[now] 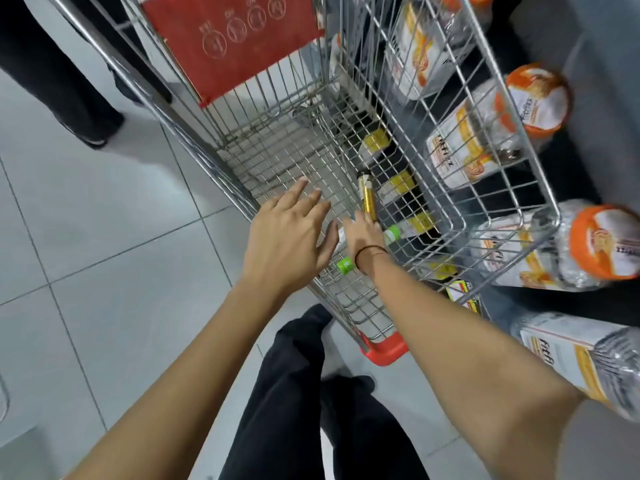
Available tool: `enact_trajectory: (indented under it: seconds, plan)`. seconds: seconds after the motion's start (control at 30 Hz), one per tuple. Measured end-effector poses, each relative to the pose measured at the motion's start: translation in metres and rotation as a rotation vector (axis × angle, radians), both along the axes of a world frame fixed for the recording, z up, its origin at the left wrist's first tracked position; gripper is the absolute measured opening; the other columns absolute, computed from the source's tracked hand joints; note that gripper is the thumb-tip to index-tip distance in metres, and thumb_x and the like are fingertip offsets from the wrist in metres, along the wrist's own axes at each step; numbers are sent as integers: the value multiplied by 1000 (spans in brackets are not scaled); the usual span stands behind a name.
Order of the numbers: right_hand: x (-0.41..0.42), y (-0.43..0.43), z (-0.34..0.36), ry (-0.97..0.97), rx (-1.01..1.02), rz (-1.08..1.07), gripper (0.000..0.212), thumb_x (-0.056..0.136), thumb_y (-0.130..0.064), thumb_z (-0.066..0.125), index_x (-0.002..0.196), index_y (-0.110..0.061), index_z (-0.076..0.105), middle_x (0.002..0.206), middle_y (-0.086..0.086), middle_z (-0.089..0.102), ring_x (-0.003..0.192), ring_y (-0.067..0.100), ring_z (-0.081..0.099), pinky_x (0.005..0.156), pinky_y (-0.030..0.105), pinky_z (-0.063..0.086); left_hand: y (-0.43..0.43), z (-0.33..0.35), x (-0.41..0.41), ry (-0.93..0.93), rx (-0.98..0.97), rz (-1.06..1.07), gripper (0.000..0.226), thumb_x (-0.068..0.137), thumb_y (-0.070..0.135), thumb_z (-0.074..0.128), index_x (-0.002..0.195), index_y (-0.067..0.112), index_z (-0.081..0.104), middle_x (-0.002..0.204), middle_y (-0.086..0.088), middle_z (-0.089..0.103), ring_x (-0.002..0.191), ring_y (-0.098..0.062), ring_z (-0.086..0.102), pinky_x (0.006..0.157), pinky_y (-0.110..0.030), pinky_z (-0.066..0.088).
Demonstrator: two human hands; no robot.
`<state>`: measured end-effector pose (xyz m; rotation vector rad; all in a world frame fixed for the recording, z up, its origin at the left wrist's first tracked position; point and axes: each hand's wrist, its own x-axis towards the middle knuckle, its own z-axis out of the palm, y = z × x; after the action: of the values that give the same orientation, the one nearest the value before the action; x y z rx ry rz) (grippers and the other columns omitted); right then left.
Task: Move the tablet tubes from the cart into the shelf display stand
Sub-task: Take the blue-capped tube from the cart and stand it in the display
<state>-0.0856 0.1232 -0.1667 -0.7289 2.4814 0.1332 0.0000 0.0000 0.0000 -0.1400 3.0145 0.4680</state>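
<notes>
Wire mesh forms the cart point(277, 147), and we see few tubes in it: a gold tablet tube point(367, 197) near its right wall and a green-capped tube point(393, 233) beside our wrist. Another green cap point(103, 265) shows below our hands, its body hidden. The wire display stand point(485, 168) holds orange-lidded packs point(485, 133). Our left hand point(287, 237) hovers spread wide, holding nothing. Our right hand point(362, 230) touches the gold tube's lower end; we cannot tell whether its fingers have closed.

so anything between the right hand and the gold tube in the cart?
Nothing visible. The right hand is already inside the cart, its fingertips at the gold tube's near end. The left hand hovers open beside it, not blocking.
</notes>
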Motion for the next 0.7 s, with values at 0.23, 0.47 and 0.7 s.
enact_trajectory:
  seconds: [0.23, 0.47, 0.7]
  plan:
    - [-33, -8, -27, 44, 138, 182, 30, 87, -2, 53, 116, -7, 55, 124, 17, 54, 122, 33, 45, 95, 43, 44, -1, -5, -2, 42, -4, -16, 38, 91, 33, 38, 97, 9, 66, 105, -7, 72, 115, -26, 57, 80, -39, 47]
    - [-49, -17, -14, -61, 188, 232, 27, 89, 2, 49, 114, -4, 58, 117, 16, 60, 108, 32, 58, 86, 41, 51, -1, -8, -1, 90, 8, -10, 33, 89, 31, 43, 90, 11, 68, 93, -4, 74, 103, -25, 63, 74, -38, 49]
    - [-53, 13, 33, -338, -37, -136, 33, 84, -4, 59, 117, -8, 58, 122, 19, 58, 102, 28, 59, 90, 34, 49, 0, -5, -1, 89, 28, 1, 27, 87, 27, 47, 87, 11, 69, 88, -5, 75, 93, -24, 65, 70, -35, 46]
